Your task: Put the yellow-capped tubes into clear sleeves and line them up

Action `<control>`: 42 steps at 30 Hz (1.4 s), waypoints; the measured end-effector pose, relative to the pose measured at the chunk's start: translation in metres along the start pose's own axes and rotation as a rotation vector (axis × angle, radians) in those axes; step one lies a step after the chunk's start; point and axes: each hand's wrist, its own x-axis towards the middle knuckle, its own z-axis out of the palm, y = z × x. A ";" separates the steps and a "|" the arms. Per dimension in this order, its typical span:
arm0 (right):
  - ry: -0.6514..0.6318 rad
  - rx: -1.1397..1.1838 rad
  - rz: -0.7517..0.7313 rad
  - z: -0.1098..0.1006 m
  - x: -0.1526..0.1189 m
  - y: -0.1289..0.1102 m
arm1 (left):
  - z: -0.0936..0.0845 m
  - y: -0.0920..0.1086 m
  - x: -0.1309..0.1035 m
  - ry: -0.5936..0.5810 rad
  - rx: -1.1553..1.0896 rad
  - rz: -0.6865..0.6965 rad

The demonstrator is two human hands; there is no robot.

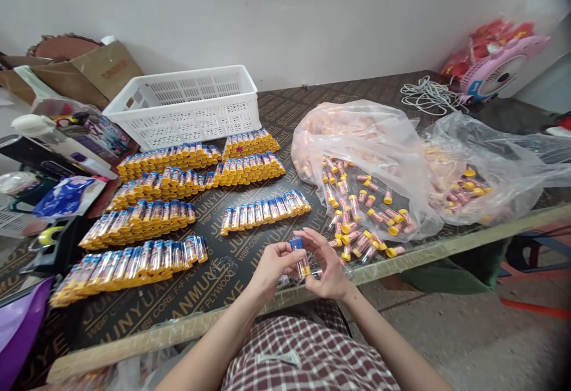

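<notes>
Checkered garment: dark red and white, it covered the wearer's lap, well to the near side of the white basket [182,108], my landmark.
Blue-capped tube [302,260]: held upright with a slight tilt, nearer the wearer than the basket and to its right, apparently raised for a close view.
Left hand [273,265]: thumb and fingers pinched the tube near its blue cap, probably to steady it.
Right hand [329,267]: fingers curved and slightly parted around the tube, thumb near its yellow end; I couldn't tell how firmly they pressed.
Tube stacks [129,266]: on the basket's near side, yellow ends toward the wearer, laid side by side perhaps so they wouldn't roll.
Short row [265,211]: nearer than the basket, slightly right, lined up the same way.
Clear bag [370,123]: right of the basket, its mouth toward the wearer, likely within easy reach, with loose yellow-capped tubes [352,239] spilling out.
</notes>
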 end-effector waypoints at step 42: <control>-0.157 -0.968 0.092 -0.087 0.005 0.052 | -0.086 -0.035 0.021 0.443 1.145 0.216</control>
